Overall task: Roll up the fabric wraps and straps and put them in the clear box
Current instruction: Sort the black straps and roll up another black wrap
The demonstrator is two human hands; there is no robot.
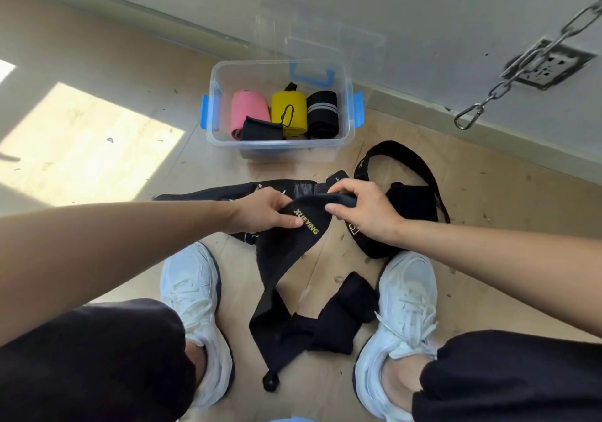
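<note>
black wrap (283, 258): matt woven cloth, slightly fuzzy nap, yellow printed lettering.
clear box (280, 144): smooth see-through plastic, faint sheen. latches (204, 111): opaque blue plastic.
pink roll (249, 109), yellow roll (290, 107), striped black roll (322, 112): matt cloth.
floor (97, 63): pale wood-look boards, smooth, low sheen.
chain (516, 66): bright polished metal.
shoes (192, 291): white mesh, matt.

A metal chain (520, 62) with a carabiner (469, 116) crosses a wall socket (553, 66); 2 white sneakers (192, 291) rest on wooden floor (97, 63).
</note>
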